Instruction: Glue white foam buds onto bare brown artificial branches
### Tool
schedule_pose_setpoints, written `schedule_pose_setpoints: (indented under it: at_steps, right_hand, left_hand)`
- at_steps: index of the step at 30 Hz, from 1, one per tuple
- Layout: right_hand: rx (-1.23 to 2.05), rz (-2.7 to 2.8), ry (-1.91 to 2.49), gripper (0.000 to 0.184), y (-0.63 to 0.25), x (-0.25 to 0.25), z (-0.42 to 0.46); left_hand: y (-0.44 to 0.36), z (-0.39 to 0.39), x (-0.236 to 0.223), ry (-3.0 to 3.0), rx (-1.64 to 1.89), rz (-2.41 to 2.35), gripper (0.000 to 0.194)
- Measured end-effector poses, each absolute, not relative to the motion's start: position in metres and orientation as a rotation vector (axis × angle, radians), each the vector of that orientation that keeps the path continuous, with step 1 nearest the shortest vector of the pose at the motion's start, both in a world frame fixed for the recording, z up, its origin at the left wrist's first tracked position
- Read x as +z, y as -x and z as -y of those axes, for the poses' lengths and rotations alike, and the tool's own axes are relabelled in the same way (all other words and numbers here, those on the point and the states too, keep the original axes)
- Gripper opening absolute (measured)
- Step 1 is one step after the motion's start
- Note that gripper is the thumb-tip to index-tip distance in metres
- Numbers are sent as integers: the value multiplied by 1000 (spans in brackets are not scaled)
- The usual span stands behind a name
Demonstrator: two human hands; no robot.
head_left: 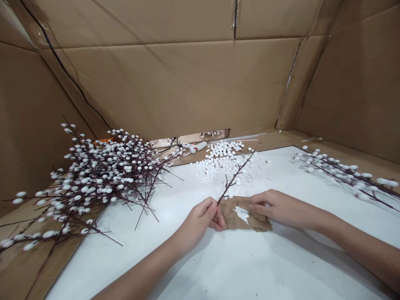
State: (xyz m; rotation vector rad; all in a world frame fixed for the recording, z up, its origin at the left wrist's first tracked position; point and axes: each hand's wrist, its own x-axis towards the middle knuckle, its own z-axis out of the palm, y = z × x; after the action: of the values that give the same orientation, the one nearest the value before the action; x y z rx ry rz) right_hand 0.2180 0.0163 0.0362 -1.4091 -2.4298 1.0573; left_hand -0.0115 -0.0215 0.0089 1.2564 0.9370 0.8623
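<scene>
My left hand is closed around the lower end of a thin brown artificial twig, which tilts up and to the right and has short bare side shoots. Just right of that hand lies a piece of brown cardboard with a smear of white glue-like paste on it. Over the cardboard's right edge rests my right hand, its fingers bent together; what they hold, if anything, is hidden. Beyond the twig, many loose white foam balls are spread on the white board.
On the left is a big pile of brown branches with white berries. More berried branches lie at the right. A glue gun sits at the back. Cardboard walls enclose the work area; a black cable runs down one.
</scene>
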Motion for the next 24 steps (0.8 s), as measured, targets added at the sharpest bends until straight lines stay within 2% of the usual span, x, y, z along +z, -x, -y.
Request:
schedule_pose_setpoints:
  at_steps: [15, 24]
  right_hand:
    - [1099, 2485, 1306, 40, -217, 37, -16]
    - [1548, 2201, 1198, 43, -217, 32, -21]
  left_hand:
    - [11, 22, 10, -1266, 864, -955, 29]
    - [10, 23, 9, -1256, 879, -956, 29]
